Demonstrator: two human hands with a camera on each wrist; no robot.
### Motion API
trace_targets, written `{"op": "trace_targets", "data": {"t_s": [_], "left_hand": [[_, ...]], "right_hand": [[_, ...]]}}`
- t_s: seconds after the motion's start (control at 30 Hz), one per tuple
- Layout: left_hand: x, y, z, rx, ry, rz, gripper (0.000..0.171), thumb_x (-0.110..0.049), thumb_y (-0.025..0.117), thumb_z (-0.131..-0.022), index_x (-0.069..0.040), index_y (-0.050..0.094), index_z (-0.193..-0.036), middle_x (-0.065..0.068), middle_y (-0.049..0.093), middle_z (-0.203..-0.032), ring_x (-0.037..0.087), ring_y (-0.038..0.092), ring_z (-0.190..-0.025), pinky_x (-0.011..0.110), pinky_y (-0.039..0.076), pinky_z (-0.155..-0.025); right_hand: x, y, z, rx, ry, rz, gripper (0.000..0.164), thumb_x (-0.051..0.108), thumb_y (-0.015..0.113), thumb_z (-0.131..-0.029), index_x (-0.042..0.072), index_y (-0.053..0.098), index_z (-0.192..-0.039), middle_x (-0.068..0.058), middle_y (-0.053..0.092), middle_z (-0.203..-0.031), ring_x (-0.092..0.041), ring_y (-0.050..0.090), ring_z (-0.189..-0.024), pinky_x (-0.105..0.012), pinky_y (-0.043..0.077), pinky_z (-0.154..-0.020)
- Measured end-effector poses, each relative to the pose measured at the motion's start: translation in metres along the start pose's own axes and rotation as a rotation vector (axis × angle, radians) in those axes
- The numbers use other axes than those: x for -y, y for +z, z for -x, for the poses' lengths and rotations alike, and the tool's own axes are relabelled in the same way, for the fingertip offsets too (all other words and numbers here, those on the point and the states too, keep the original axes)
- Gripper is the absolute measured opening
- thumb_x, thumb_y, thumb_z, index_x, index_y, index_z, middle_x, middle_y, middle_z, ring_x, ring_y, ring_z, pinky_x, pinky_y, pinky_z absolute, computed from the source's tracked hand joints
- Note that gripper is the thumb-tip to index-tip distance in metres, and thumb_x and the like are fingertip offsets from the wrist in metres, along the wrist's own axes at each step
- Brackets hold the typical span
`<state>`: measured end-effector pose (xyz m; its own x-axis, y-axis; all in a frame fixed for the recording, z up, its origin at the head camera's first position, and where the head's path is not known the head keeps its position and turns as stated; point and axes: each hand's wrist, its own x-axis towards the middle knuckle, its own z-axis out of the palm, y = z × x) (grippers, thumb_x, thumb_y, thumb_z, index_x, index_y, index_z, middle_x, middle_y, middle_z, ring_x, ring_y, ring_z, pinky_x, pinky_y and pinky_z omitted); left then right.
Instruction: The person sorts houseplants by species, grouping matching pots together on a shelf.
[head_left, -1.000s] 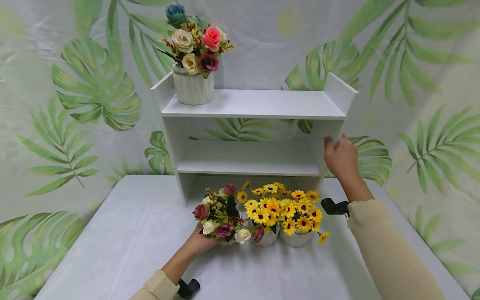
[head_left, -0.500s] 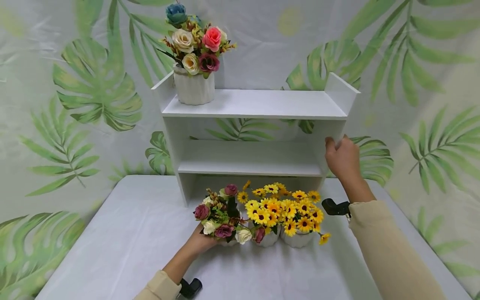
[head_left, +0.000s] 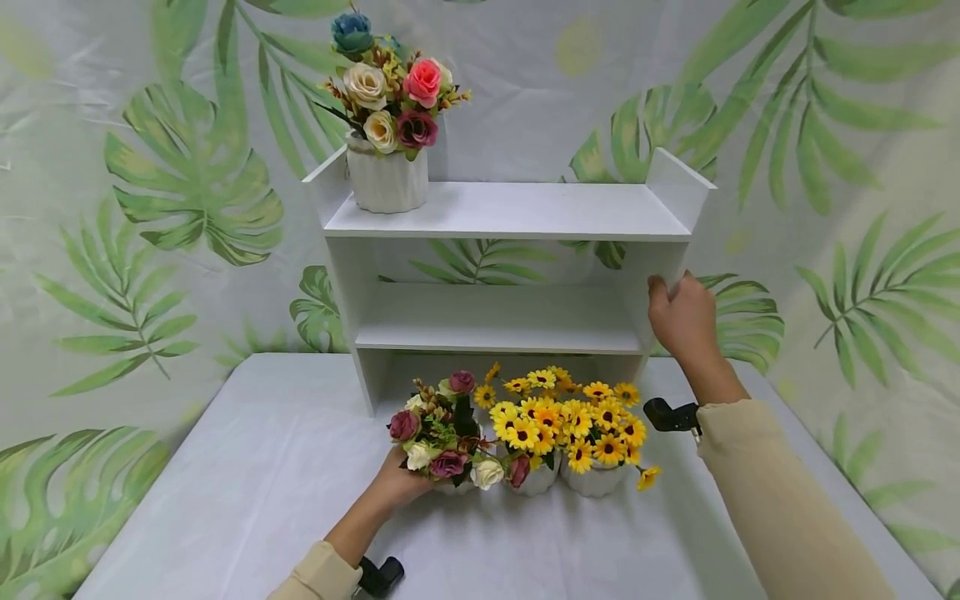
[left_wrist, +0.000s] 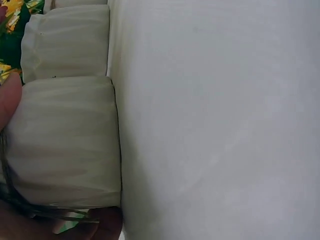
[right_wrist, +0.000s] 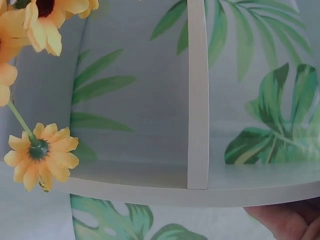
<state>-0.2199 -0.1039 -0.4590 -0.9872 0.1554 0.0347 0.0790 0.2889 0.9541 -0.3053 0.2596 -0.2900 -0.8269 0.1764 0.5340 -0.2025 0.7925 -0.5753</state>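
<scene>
My left hand [head_left: 403, 483] grips a white ribbed flower pot [left_wrist: 65, 145] from its left side, with the thumb [left_wrist: 9, 100] at its rim and fingertips low on its wall. Mauve and cream roses [head_left: 442, 429] with green leaves fill this pot and cover most of it in the head view. At the right side panel of a white shelf unit [head_left: 495, 337], my right hand [head_left: 684, 317] holds the panel's front edge, thumb uppermost. In the right wrist view, fingers [right_wrist: 290, 222] show against the outer face of that panel.
Two white pots of yellow daisy-like flowers [head_left: 600, 425] stand in a row right of the roses, before the shelf. On the top shelf's left end sits a pot of mixed roses [head_left: 390, 179]. A leaf-print cloth [head_left: 202, 167] hangs behind the white-covered table [head_left: 247, 467].
</scene>
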Motion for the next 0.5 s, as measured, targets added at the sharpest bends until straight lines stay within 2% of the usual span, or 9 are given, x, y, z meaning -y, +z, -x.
{"op": "trace_targets", "data": {"t_s": [0.27, 0.4, 0.5], "left_hand": [[-0.004, -0.013, -0.007, -0.054, 0.051, -0.143, 0.076, -0.009, 0.085, -0.072, 0.002, 0.05, -0.139, 0.019, 0.061, -0.134, 0.035, 0.056, -0.129, 0.048, 0.048, -0.106], [-0.014, -0.024, -0.009, -0.055, 0.07, -0.139, 0.083, -0.009, 0.086, -0.073, 0.001, 0.045, -0.144, 0.021, 0.057, -0.14, 0.037, 0.052, -0.133, 0.05, 0.046, -0.108], [-0.022, -0.031, -0.008, -0.052, 0.104, -0.098, 0.088, -0.008, 0.086, -0.074, -0.001, 0.04, -0.148, 0.02, 0.053, -0.145, 0.037, 0.049, -0.137, 0.048, 0.045, -0.111]], "right_hand": [[-0.003, 0.002, -0.001, -0.027, -0.006, 0.007, 0.045, 0.025, 0.04, -0.104, -0.017, 0.058, -0.11, -0.039, 0.063, -0.101, -0.055, 0.064, -0.092, -0.064, 0.053, -0.071], [-0.004, 0.001, -0.001, -0.022, 0.001, 0.015, 0.046, 0.026, 0.039, -0.104, -0.016, 0.058, -0.109, -0.039, 0.063, -0.102, -0.054, 0.064, -0.092, -0.063, 0.053, -0.071], [-0.002, 0.001, -0.001, 0.001, 0.012, 0.017, 0.047, 0.028, 0.038, -0.104, -0.015, 0.057, -0.108, -0.038, 0.062, -0.1, -0.053, 0.063, -0.09, -0.059, 0.051, -0.068]]}}
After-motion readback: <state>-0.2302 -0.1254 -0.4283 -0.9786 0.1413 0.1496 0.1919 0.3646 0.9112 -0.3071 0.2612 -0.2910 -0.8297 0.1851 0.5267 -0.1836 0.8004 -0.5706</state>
